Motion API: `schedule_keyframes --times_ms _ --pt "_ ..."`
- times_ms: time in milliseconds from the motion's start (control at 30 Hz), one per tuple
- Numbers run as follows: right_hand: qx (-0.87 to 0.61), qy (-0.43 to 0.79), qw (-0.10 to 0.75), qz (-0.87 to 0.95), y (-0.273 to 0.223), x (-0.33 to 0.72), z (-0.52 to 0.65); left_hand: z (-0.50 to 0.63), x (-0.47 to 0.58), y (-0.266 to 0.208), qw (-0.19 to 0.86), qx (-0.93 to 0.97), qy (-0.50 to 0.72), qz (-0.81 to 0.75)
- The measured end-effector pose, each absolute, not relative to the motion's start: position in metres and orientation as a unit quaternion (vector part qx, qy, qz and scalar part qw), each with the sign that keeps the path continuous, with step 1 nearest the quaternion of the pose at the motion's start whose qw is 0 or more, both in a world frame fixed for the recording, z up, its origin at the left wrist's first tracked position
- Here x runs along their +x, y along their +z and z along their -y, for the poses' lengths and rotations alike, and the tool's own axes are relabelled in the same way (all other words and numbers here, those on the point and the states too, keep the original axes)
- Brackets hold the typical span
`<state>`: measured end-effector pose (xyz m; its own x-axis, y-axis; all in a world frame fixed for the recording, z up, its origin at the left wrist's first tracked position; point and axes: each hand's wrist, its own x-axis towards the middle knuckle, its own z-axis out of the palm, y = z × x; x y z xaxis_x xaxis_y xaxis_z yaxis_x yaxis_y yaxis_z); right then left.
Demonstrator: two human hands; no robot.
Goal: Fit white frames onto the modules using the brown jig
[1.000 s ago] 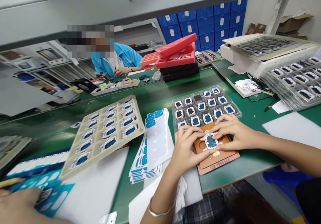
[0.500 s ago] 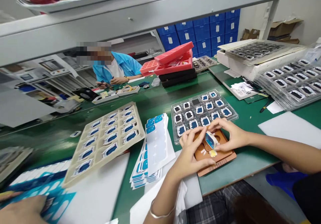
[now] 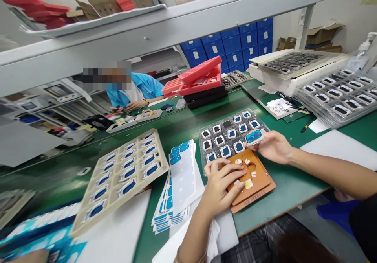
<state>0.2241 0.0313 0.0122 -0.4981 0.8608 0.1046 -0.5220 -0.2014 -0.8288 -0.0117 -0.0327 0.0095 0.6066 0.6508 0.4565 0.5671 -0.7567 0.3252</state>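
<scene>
My right hand (image 3: 275, 147) holds a white watch case (image 3: 253, 137) with shiny blue film on its face, raised just past the fixture, above the near right part of a clear tray. Below it lies an orange-brown fixture block (image 3: 256, 192) with a round hole, small white pieces and a yellow patch. My left hand (image 3: 225, 180) rests on the left side of this block, fingers spread. Beyond it, the clear tray (image 3: 203, 137) carries several similar cases, some with blue faces and some black. A stack of white sheets (image 3: 184, 176) with blue film stickers lies left of my left hand.
A tilted beige tray (image 3: 118, 198) of cases stands left. Another person's hand (image 3: 32, 256) shows at the lower left edge. Across the bench sits a person in a blue shirt (image 3: 144, 84). Red trays (image 3: 203, 78) and stacked clear trays (image 3: 332, 98) stand behind. A shelf beam crosses above.
My right hand has lifted the watch case up and away from the fixture, its blue face turned upward. My left hand has let go of it and flattened onto the fixture. The view has tilted slightly up.
</scene>
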Motion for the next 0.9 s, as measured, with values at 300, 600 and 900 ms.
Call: schedule_keyframes --times_ms 300,600,900 --pt "-0.334 0.346 0.373 0.793 0.02 0.223 -0.106 0.034 -0.008 0.01 0.048 0.891 0.317 -0.32" --pt "-0.451 0.131 0.166 0.867 0.039 0.165 -0.187 0.035 -0.009 0.01 0.075 0.884 0.329 -0.323" --pt "-0.34 0.166 0.086 0.922 0.061 0.053 -0.17 0.037 -0.003 0.008 0.124 0.866 0.333 -0.351"
